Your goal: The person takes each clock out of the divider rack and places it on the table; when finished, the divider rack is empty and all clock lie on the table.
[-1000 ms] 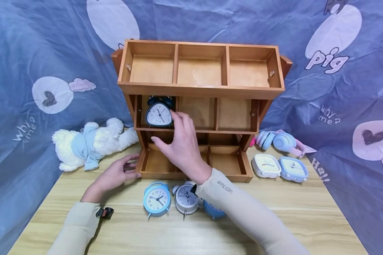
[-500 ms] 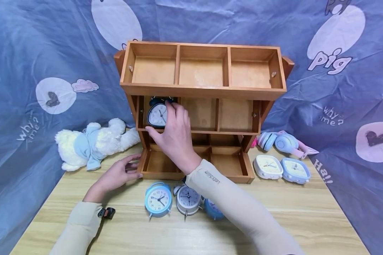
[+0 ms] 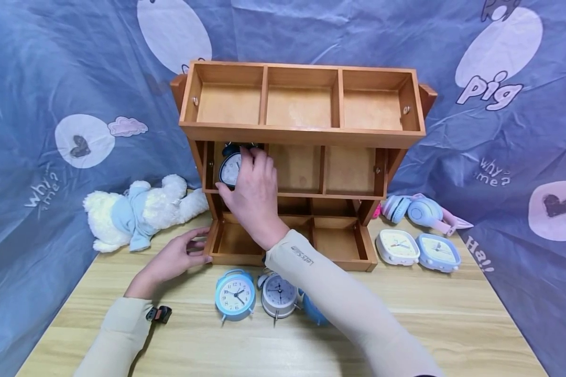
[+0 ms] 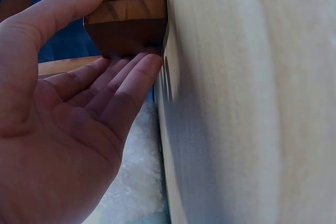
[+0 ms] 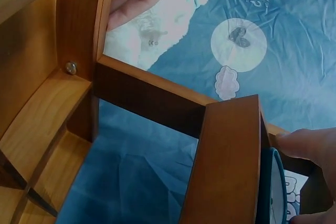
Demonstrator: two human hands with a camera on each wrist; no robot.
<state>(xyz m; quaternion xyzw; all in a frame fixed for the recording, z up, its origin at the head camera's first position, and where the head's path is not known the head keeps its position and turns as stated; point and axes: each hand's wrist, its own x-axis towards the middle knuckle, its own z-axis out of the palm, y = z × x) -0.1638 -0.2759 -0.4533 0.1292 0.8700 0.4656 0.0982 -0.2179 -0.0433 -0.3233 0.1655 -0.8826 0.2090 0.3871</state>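
A dark teal triangular alarm clock stands in the left compartment of the wooden organizer's middle tier. My right hand lies over its face, thumb by its lower left edge and fingers spread over its right side. The wrist view shows the clock edge-on beside two digits; a firm hold is not visible. My left hand rests at the lower left corner of the bottom tier. In the left wrist view its thumb touches the wooden corner, with the other fingers along the side.
In front stand a light blue alarm clock, a white alarm clock and a blue clock partly behind my right sleeve. Two square clocks and headphones lie right. A white plush toy lies left.
My right hand has moved left over the clock, covering much of its face. The clock keeps its place in the compartment. My left hand has stayed at the corner.
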